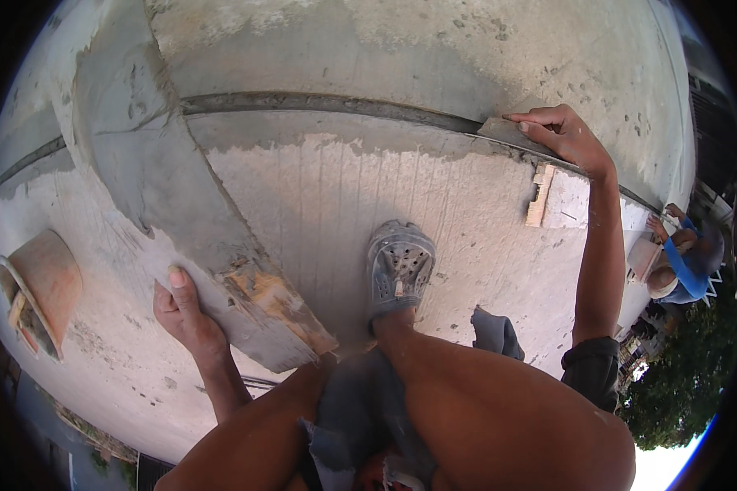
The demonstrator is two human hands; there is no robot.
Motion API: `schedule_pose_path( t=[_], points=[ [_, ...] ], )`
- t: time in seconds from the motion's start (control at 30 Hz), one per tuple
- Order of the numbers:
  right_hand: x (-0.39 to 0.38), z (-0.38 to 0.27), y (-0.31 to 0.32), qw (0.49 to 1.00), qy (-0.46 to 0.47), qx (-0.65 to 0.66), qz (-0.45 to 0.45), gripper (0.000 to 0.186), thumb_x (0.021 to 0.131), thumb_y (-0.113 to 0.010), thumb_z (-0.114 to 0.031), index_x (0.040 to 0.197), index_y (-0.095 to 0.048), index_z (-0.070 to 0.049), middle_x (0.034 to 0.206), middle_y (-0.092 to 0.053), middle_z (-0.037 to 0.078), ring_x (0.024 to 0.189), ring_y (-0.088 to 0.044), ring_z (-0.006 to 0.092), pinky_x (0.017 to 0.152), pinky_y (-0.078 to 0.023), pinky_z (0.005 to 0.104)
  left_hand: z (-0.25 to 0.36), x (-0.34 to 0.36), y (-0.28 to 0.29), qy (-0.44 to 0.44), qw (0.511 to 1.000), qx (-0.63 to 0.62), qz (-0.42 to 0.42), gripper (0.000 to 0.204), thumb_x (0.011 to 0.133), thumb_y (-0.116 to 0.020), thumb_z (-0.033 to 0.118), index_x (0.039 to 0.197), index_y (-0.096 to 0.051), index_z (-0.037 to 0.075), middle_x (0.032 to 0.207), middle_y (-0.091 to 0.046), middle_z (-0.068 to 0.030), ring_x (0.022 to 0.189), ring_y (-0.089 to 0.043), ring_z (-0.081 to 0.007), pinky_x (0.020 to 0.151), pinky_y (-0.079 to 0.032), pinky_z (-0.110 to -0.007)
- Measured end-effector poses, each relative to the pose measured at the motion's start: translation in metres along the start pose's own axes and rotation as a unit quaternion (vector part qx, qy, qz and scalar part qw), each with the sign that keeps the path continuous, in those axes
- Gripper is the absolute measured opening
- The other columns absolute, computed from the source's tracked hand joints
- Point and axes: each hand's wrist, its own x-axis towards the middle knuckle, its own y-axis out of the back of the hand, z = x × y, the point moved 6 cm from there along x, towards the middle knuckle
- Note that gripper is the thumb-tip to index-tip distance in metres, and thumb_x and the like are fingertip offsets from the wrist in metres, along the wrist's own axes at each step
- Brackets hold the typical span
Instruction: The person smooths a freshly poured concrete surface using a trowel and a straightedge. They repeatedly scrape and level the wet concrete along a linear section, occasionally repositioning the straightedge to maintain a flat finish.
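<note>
A long wooden board point(160, 176) smeared with wet grey cement slants across the left side, its bare wood showing at the near end. My left hand point(190, 315) grips the board's left edge near that end, thumb on top and the other fingers partly hidden. Far to the right, my right hand point(571, 141) pinches a small flat grey piece point(502, 131), perhaps a scraper; its exact kind is unclear. That piece rests at a long dark groove point(327, 102), which runs across the concrete surface point(303, 196) and passes under the board.
An orange-brown bucket point(61, 262) lies tipped at the left with something inside. A short wooden offcut point(563, 198) is near my right forearm. My foot in a grey clog point(401, 266) stands mid-surface, by a dark cloth point(497, 334). Another person in blue point(686, 266) crouches at the far right.
</note>
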Motion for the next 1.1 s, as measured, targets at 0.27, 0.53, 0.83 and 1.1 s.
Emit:
schedule_pose_path(
  t=[0.27,0.53,0.83,1.1],
  points=[
    [0.005,-0.040,-0.010,0.999,0.029,-0.012,-0.007,0.031,0.101,-0.068,-0.028,0.122,-0.078,-0.006,0.092,-0.077,0.005,0.083,-0.063,0.0120,0.078,-0.050,0.0302,0.000,0.003,-0.004,0.008,1.000,-0.005,-0.002,0.051,0.106,-0.061,0.038,0.126,-0.062,-0.009,0.115,-0.069,-0.0123,0.103,-0.061,-0.0164,0.093,-0.046,-0.030],
    [-0.006,0.006,0.003,0.999,-0.036,-0.024,-0.016,0.030,0.100,-0.069,-0.025,0.122,-0.078,-0.006,0.094,-0.078,0.005,0.085,-0.062,0.0105,0.077,-0.050,0.0309,0.004,0.004,-0.004,-0.003,1.000,0.002,0.000,0.049,0.108,-0.056,0.036,0.127,-0.062,-0.008,0.116,-0.069,-0.0121,0.103,-0.062,-0.0156,0.094,-0.047,-0.031],
    [-0.071,-0.020,0.039,0.976,0.094,0.164,0.111,0.059,0.099,-0.071,-0.042,0.133,-0.067,0.005,0.102,-0.075,0.008,0.080,-0.063,0.0120,0.076,-0.051,0.0289,0.009,0.001,-0.015,-0.012,0.998,-0.023,-0.051,0.046,0.108,-0.058,0.033,0.129,-0.062,-0.008,0.112,-0.070,-0.0099,0.100,-0.060,-0.0126,0.089,-0.046,-0.028],
    [-0.048,-0.249,-0.095,0.880,0.442,0.093,0.147,0.043,0.088,-0.080,-0.017,0.124,-0.064,-0.001,0.116,-0.065,0.013,0.100,-0.062,0.0275,0.086,-0.051,0.0383,0.025,-0.002,-0.045,0.099,0.977,-0.120,-0.147,0.048,0.107,-0.062,0.035,0.128,-0.064,-0.007,0.104,-0.072,-0.0042,0.089,-0.061,-0.0072,0.077,-0.050,-0.025]
  ],
)
